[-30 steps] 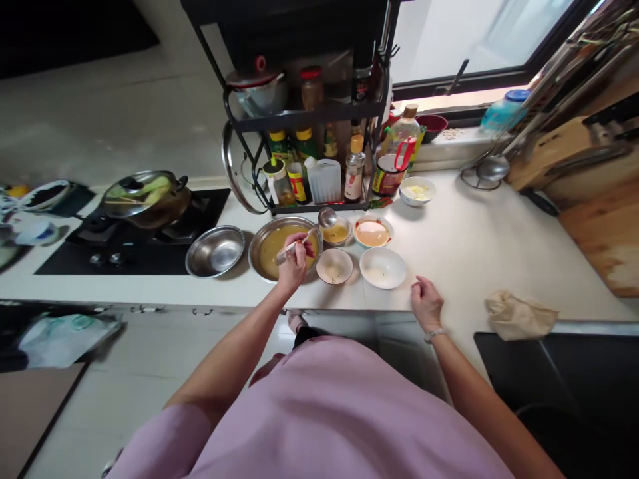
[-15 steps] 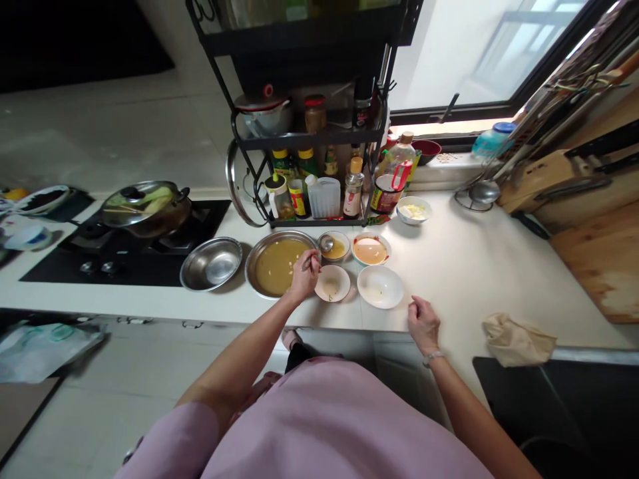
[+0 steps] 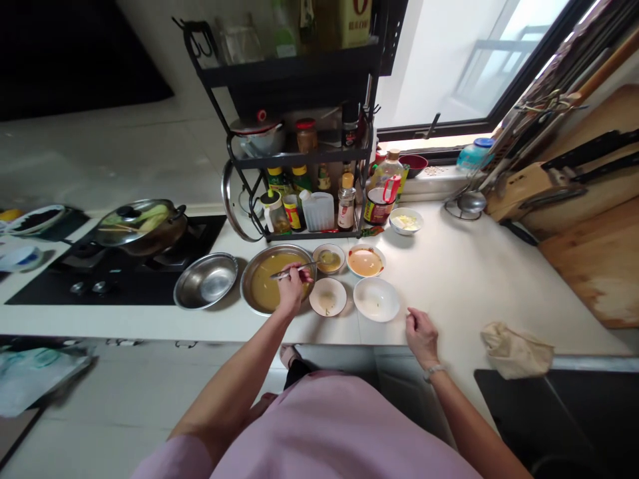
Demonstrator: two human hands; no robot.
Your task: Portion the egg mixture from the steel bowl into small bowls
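Lower now than a second ago, the scoop of the ladle [image 3: 280,273] has gone from the far edge of the little bowl [image 3: 343,258] to its middle, and I cannot tell how deep it dips. The left hand [image 3: 292,289] is wrapped around the ladle's handle, above the big pan [image 3: 245,286], which has cloudy yellow liquid in it. Just beside the pan at 2 o'clock sits the little bowl, with yellow liquid too. At 3 o'clock from that is the orange bowl [image 3: 383,263], with orange liquid inside. Near 4 o'clock from the pan, the small dish [image 3: 340,293] has a bit of green. Next to it at 3 o'clock, the white bowl [image 3: 367,293] has a tiny green speck. The right hand [image 3: 422,334] is at 4 o'clock from the white bowl, fingers curled; I cannot tell if it holds anything. The shiny metal bowl [image 3: 212,283] is at 9 o'clock from the pan. Farther off, at 10 o'clock, the lidded pot [image 3: 144,243] has pale green food inside.
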